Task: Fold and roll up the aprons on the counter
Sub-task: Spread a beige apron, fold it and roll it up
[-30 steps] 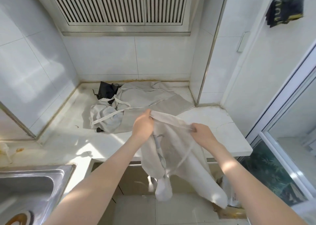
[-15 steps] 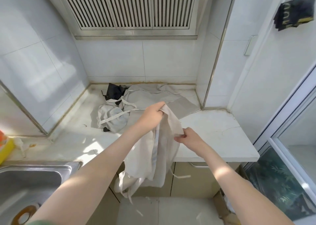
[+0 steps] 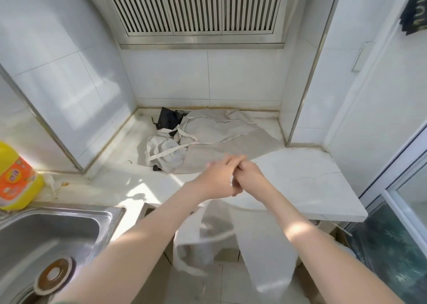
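1. Item in hand: one pale beige cloth apron [image 3: 265,253]. It hangs from my two hands in front of the counter edge, above the floor, in two long drooping panels with a thin strap looping between them. The lower part is blurred, so I cannot say how evenly the halves lie.
2. Left hand [image 3: 217,179]: it meets the other hand above the counter's front edge, fingers laid over the other's knuckles and thumb tucked beneath, pinching the apron's top edge.
3. Right hand [image 3: 248,176]: fingers curled, gripping the same top edge. A sliver of white cloth shows between the two palms; the hold itself is mostly hidden.
4. Step, by my judgement: the first fold, top corners together and the cloth doubled lengthwise. No rolling has begun.
5. Next move calls for one hand to hold both corners while the other runs down to square the hanging edges and gather the loose strap. The doubled cloth then needs laying flat on the white marble counter [image 3: 300,183] before rolling.
6. Remaining work: a larger grey-beige apron [image 3: 221,128] lies spread at the back of the counter, a crumpled white bundle with pale straps [image 3: 166,151] lies at its left edge, and a black cloth [image 3: 168,118] sits in the corner behind. All unfolded.
7. Surroundings: a stainless steel sink [image 3: 46,234] at my left, with a yellow plastic bottle [image 3: 13,176] beside it.
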### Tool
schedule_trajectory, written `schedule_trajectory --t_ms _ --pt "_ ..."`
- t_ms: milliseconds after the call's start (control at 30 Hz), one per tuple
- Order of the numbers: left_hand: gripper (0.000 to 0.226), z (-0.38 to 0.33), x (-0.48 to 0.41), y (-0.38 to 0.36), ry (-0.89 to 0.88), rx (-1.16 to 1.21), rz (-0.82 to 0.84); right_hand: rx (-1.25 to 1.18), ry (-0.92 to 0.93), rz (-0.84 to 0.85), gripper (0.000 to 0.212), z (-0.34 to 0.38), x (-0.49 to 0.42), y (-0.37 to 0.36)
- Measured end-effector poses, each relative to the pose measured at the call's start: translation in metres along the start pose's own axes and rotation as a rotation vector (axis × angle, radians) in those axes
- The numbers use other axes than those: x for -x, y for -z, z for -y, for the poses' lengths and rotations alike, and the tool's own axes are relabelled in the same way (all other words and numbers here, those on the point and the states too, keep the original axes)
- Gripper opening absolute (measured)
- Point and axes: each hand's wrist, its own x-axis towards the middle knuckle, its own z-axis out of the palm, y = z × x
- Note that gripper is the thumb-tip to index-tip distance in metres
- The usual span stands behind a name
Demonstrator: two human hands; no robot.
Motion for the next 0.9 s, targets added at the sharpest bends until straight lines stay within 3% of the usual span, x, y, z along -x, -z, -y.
schedule_trajectory --t_ms 100,233,333,567,733,900 --pt "0.052 0.000 -0.008 -0.038 0.138 0.329 0.086 -0.051 -0.039 -0.057 0.023 -0.014 0.002 0.001" --pt "0.018 0.009 -0.022 -0.070 0.234 0.285 0.091 -0.218 -0.122 -0.131 0.016 -0.054 0.015 0.020" --pt "0.018 0.034 -0.025 -0.078 0.281 0.089 0.151 -0.163 -0.224 -0.083 0.007 -0.099 0.019 0.033" --pt "0.021 0.085 -0.009 -0.192 0.314 0.026 0.442 0.058 -0.512 0.049 0.010 -0.235 0.026 -0.008" --pt "0.025 0.127 -0.013 -0.287 0.446 0.034 0.428 0.043 -0.663 0.033 0.015 -0.349 0.027 -0.042" --pt "0.026 0.190 -0.032 -0.435 0.475 0.002 0.413 -0.025 -0.837 -0.097 0.023 -0.499 0.027 -0.086"
